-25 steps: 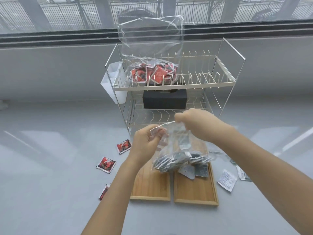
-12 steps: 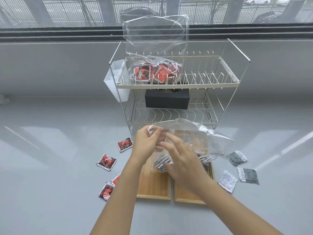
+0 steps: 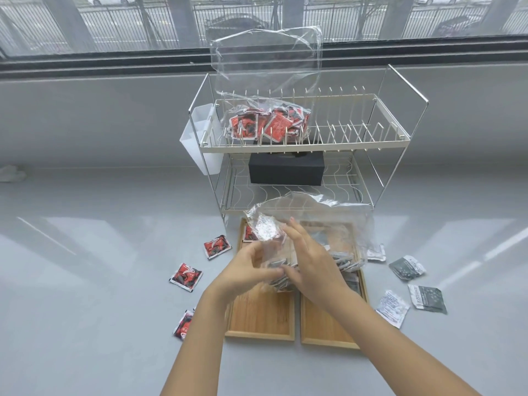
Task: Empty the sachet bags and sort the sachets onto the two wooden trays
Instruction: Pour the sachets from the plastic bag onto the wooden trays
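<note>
Both our hands meet on the clear sachet bag [image 3: 311, 221] just above the trays: our left hand [image 3: 245, 274] has its fingers curled loosely against the bag's near-left side, and our right hand [image 3: 310, 267] lies flat on it with fingers spread, neither one fully closed, though the plastic blurs how firmly either pinches it. Beyond the grip stands the wire rack [image 3: 303, 144], its upper shelf holding a second clear bag [image 3: 265, 81] that stands tall and carries a heap of red sachets [image 3: 268, 124] at its bottom. On the shelf below sits a black box [image 3: 286, 171], and a white cup [image 3: 200, 144] hangs off the rack's left end. Under our hands lie the two wooden trays side by side, the left tray [image 3: 260, 318] and the right tray [image 3: 328, 324], nearly touching along their long edges. The bag in our grip sags over their far halves, with dark grey sachets [image 3: 343, 260] bunched in it beside our right hand and resting over the right tray. A red sachet shows through the plastic at the left tray's far corner [image 3: 250, 235]. Left of the grip, loose red packets [image 3: 217, 246] lie scattered on the grey counter [image 3: 85, 281], one partly hidden by our left forearm. Right of the grip lie loose dark packets [image 3: 407, 267] and a white packet [image 3: 392, 307], all apart from the trays
</note>
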